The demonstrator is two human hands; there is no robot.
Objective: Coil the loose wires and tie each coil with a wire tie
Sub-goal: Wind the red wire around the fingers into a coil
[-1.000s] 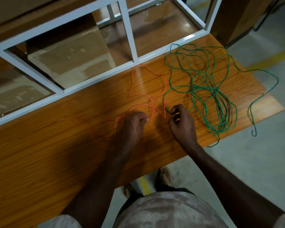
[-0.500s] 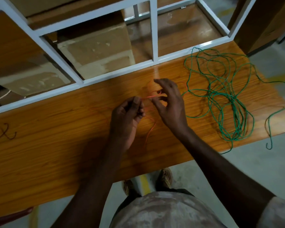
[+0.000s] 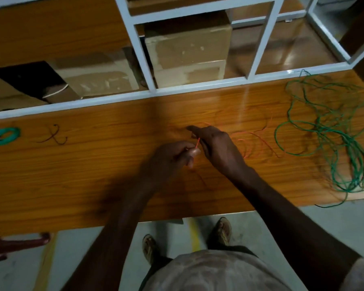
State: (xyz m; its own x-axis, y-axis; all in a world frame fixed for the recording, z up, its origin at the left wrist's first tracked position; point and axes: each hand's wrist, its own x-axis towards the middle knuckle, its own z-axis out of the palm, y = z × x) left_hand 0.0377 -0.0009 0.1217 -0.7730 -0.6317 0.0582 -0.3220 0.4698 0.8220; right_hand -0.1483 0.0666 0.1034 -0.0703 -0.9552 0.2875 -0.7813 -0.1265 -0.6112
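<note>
Orange wire [image 3: 253,143] trails loose on the wooden bench [image 3: 72,164]; the left hand [image 3: 172,156] pinches its end, the right hand [image 3: 214,143] curls narrowly round the strand (blurred). Best wind even, same-sized loops, keeping clear of the green tangle [image 3: 332,131].

Lying along the middle: long orange wood-grain tabletop [image 3: 72,175]. Standing behind it: white-painted metal shelf frame [image 3: 139,49], holding taped brown cardboard boxes [image 3: 187,51]. Showing below: grey concrete floor [image 3: 334,223] with a yellow painted stripe [image 3: 194,234].
</note>
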